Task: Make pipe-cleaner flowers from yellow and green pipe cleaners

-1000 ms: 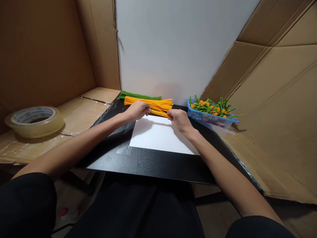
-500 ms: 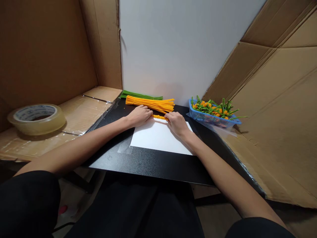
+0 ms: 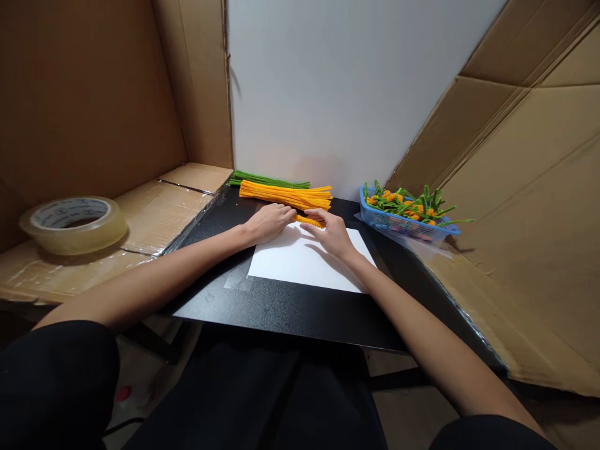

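Observation:
A coiled orange pipe cleaner (image 3: pixel 310 220) lies level at the far edge of a white sheet of paper (image 3: pixel 300 265). My left hand (image 3: pixel 270 223) is closed on its left end, and the fingertips hide that end. Around the right part of the coil, my right hand (image 3: pixel 332 234) has its thumb and index finger apart, with orange showing in the gap; whether the fingers touch it I cannot tell. Just beyond my hands is a bundle of straight orange pipe cleaners (image 3: pixel 285 194), with a green bundle (image 3: pixel 269 180) behind it.
On the right stands a blue basket (image 3: pixel 403 224) heaped with green and orange pipe-cleaner pieces, a clear plastic sheet under it. To the left, a roll of clear tape (image 3: pixel 72 225) rests on cardboard (image 3: pixel 154 209). Cardboard walls flank the black table (image 3: pixel 262 306).
My right hand has loosened from the coil's right end, its thumb and index finger spreading apart. My left hand keeps its hold. The view has shifted slightly.

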Demonstrator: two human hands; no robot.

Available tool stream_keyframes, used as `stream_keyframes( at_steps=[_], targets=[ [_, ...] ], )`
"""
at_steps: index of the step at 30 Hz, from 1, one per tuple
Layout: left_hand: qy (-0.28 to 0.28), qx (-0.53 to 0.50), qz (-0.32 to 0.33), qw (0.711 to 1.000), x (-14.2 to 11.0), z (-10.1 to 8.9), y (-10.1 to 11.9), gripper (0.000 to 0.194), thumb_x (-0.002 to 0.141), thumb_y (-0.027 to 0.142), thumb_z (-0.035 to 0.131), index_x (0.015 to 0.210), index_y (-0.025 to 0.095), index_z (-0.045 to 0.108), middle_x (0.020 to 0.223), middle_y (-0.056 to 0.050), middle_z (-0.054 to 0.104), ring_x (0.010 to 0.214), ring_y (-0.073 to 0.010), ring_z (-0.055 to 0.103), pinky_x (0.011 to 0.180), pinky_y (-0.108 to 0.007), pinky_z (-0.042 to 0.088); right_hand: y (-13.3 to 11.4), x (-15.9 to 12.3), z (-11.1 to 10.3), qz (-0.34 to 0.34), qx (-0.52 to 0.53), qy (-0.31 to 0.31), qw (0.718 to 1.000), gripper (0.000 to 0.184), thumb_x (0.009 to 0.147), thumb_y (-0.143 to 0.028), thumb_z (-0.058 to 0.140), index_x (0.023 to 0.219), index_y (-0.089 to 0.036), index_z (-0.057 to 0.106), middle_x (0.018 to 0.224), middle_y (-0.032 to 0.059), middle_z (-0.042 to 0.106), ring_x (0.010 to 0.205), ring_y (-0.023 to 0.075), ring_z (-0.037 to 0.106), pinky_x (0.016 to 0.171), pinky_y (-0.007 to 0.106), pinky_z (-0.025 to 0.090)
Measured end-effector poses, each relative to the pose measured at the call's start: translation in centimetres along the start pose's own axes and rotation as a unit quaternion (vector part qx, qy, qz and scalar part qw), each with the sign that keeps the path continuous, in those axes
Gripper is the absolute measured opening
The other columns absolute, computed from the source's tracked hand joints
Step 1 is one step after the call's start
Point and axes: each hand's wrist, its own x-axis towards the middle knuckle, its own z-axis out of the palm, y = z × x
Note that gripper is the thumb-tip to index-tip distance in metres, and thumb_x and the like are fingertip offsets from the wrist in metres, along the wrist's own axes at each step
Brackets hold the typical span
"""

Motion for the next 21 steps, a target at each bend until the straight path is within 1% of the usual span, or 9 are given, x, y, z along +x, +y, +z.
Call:
stream_keyframes(
  at_steps=[2, 4, 6, 10, 12, 16, 21],
  targets=[
    [0.029, -0.005, 0.017, 0.999, 0.1, 0.0, 0.3, 0.022, 0.104, 0.024, 0.047, 0.103, 0.011, 0.065, 0.095, -0.009, 0.071, 0.087, -0.0224, 0.064, 0.077, -0.034, 0.041, -0.1, 0.0, 0.2, 0.026, 0.019, -0.003, 0.999, 0.023, 0.089, -0.035, 0.068, 0.1, -0.017, 0.078, 0.104, 0.0104, 0.08, 0.094, 0.0256, 0.074, 0.087, 0.037, 0.055],
    [0.053, -0.008, 0.033, 0.998, 0.1, 0.1, 0.6, 0.029, 0.104, 0.035, 0.048, 0.101, 0.012, 0.065, 0.094, -0.009, 0.07, 0.087, -0.0228, 0.063, 0.077, -0.035, 0.041, -0.4, 0.0, 0.3, 0.038, 0.023, -0.017, 0.999, 0.022, 0.09, -0.034, 0.064, 0.09, -0.018, 0.079, 0.094, 0.0087, 0.081, 0.086, 0.0242, 0.074, 0.083, 0.035, 0.054],
    [0.066, -0.005, 0.038, 0.997, 0.1, 0.1, 0.9, 0.033, 0.105, 0.039, 0.047, 0.097, 0.012, 0.065, 0.092, -0.009, 0.069, 0.087, -0.0226, 0.061, 0.077, -0.035, 0.04, -0.6, 0.0, 0.3, 0.045, 0.027, -0.031, 0.998, 0.021, 0.088, -0.032, 0.064, 0.084, -0.017, 0.079, 0.087, 0.0077, 0.08, 0.082, 0.0232, 0.073, 0.079, 0.033, 0.053],
    [0.075, -0.004, 0.03, 0.997, 0.1, 0.2, 1.2, 0.034, 0.107, 0.033, 0.042, 0.093, 0.013, 0.066, 0.089, -0.009, 0.068, 0.086, -0.0219, 0.06, 0.076, -0.035, 0.038, -1.0, -0.1, 0.2, 0.062, 0.046, -0.047, 0.996, 0.024, 0.088, -0.034, 0.063, 0.083, -0.017, 0.079, 0.083, 0.0081, 0.079, 0.078, 0.0225, 0.072, 0.075, 0.032, 0.052],
    [0.071, -0.014, 0.023, 0.997, 0.1, 0.3, 1.4, 0.032, 0.106, 0.032, 0.044, 0.093, 0.013, 0.067, 0.089, -0.009, 0.069, 0.085, -0.022, 0.059, 0.075, -0.036, 0.038, -1.1, -0.2, 0.2, 0.065, 0.039, -0.052, 0.996, 0.023, 0.087, -0.034, 0.064, 0.085, -0.017, 0.079, 0.083, 0.008, 0.079, 0.077, 0.0225, 0.072, 0.074, 0.032, 0.052],
    [0.064, -0.043, 0.007, 0.997, 0.2, 0.2, 1.8, 0.03, 0.103, 0.032, 0.048, 0.091, 0.013, 0.068, 0.088, -0.01, 0.069, 0.083, -0.0219, 0.059, 0.074, -0.036, 0.039, -1.3, -0.3, 0.1, 0.052, 0.013, -0.046, 0.998, 0.019, 0.085, -0.029, 0.065, 0.084, -0.018, 0.081, 0.085, 0.0071, 0.08, 0.077, 0.0223, 0.072, 0.076, 0.032, 0.052],
    [0.041, -0.072, 0.006, 0.997, 0.3, 0.1, 1.8, 0.025, 0.1, 0.03, 0.053, 0.095, 0.011, 0.069, 0.091, -0.011, 0.07, 0.086, -0.0219, 0.059, 0.079, -0.035, 0.04, -1.4, -0.3, 0.1, 0.063, 0.03, -0.035, 0.997, 0.019, 0.083, -0.028, 0.067, 0.081, -0.018, 0.082, 0.085, 0.0072, 0.081, 0.076, 0.023, 0.072, 0.074, 0.032, 0.052]
  ],
)
